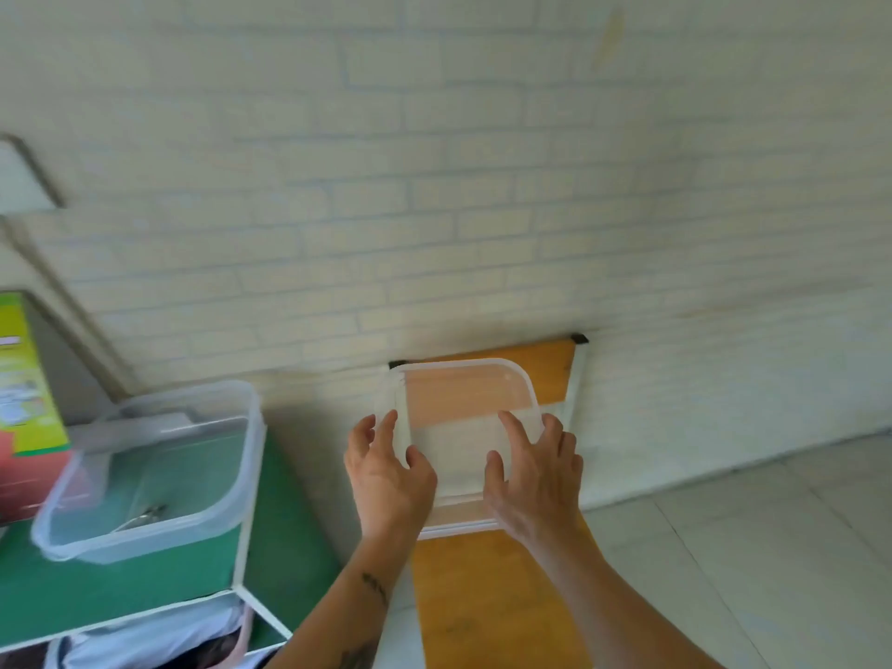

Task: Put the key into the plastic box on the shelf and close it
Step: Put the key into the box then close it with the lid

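Note:
A clear plastic box (159,475) stands open on the green top of the shelf (145,591) at the left. A metal key (145,516) lies on its bottom. The clear plastic lid (458,441) is held in the air above an orange bench, tilted toward me. My left hand (386,475) grips the lid's left edge. My right hand (536,475) grips its right edge. The lid is to the right of the box and apart from it.
An orange bench (482,601) with a white frame stands against the pale brick wall. A green and red carton (24,403) stands behind the box. Cloth and plastic lie on the lower shelf level (145,639). Tiled floor (748,548) spreads to the right.

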